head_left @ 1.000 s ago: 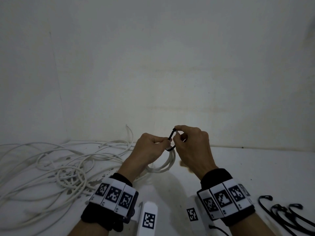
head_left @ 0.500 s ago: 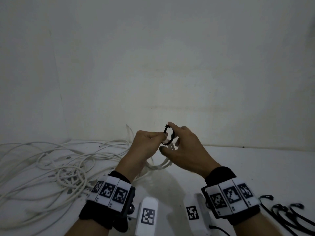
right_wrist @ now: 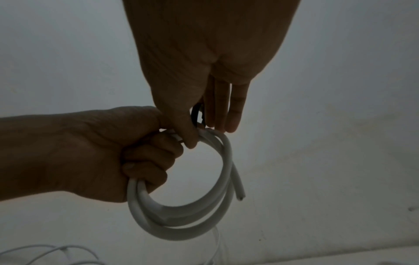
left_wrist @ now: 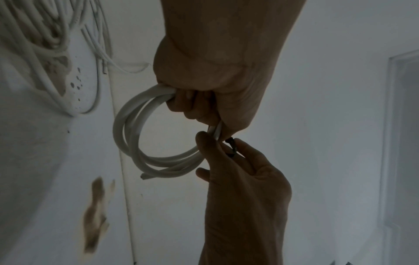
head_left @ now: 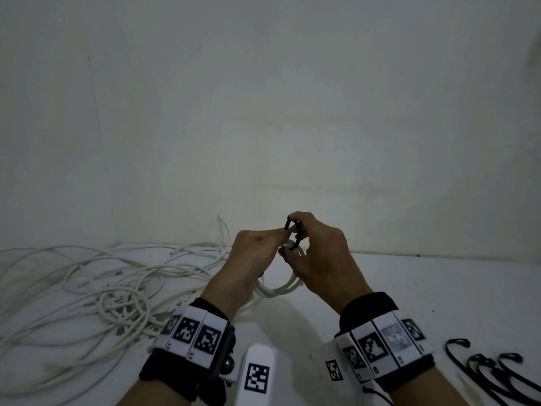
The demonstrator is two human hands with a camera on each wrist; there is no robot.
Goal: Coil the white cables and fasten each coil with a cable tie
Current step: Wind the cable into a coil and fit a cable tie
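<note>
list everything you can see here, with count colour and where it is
coiled white cable: one small coil of a few loops, white, held up above the table in the left fist
black cable tie: one, black, looped at the top of the coil, pinched by the right fingers
loose white cables: a tangled pile, count unclear, white, on the table at the left
spare black cable ties: at least three, black, on the table at the lower right
white table: one, white, stained under the cable pile
white wall: plain, behind the table
marker wristbands: two, black with white tags, one on each wrist
left hand: grips the coil
right hand: pinches the tie
</note>
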